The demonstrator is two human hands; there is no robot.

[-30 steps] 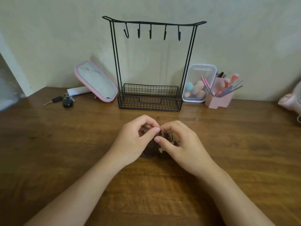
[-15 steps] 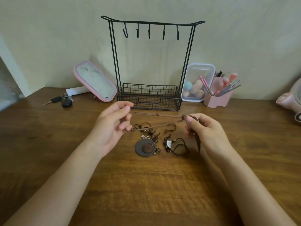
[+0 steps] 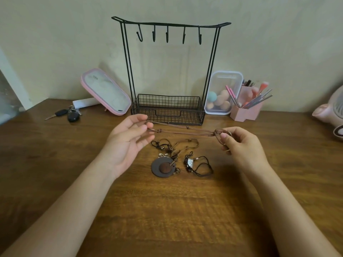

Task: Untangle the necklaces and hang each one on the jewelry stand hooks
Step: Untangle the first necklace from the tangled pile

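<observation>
Left hand (image 3: pixel 128 143) and right hand (image 3: pixel 243 145) pinch opposite ends of brown cord necklace (image 3: pixel 185 129), stretched between them | other necklaces (image 3: pixel 163 168) on table (image 3: pixel 167 210), 6 o'clock of it | jewelry stand (image 3: pixel 170 26) at 12 o'clock

Brown cord (image 3: pixel 187 127) now taut (off the pile (image 3: pixel 167 165))

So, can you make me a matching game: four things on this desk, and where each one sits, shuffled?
Things:
1. brown cord necklace
2. round dark wooden pendant
3. black car keys
4. clear plastic box of makeup sponges

Places:
A. right of the black wire jewelry stand
B. stretched between the left hand and right hand
C. flat on the wooden table, below the hands
D. left of the pink-framed mirror

Pairs: 1-B, 2-C, 3-D, 4-A.
</observation>
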